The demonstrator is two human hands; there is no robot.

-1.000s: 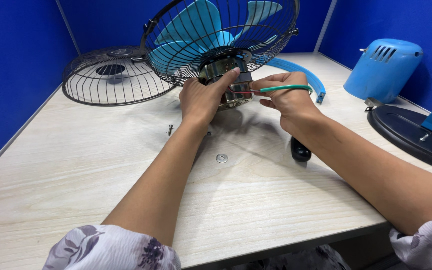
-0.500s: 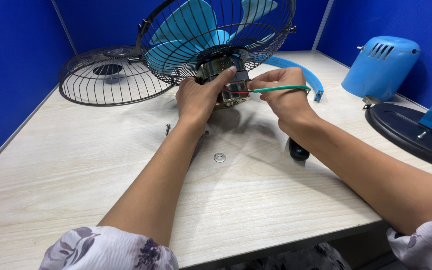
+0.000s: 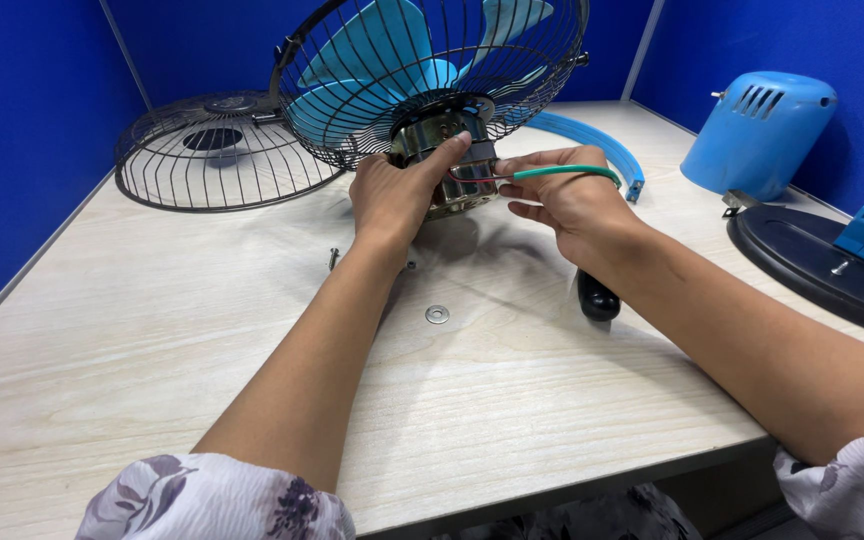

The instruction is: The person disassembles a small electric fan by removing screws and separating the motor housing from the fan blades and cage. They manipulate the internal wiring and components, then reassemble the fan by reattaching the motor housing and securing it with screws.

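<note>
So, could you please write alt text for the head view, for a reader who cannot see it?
Two bare hands work at a fan motor behind a caged blue fan on a wooden table: the left hand grips the motor, the right hand pinches a green wire. A loose grille, washer and blue motor cover lie around.

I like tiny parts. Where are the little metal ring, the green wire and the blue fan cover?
washer point(image 3: 437, 314), head view, its flat ring.
green wire point(image 3: 562, 172), head view, mid-length.
blue motor cover point(image 3: 757, 135), head view, its side.

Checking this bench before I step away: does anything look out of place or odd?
Yes: the fan is in pieces. Its motor is bare, its blue housing lies apart, the second grille lies flat, and a washer sits loose.
</note>
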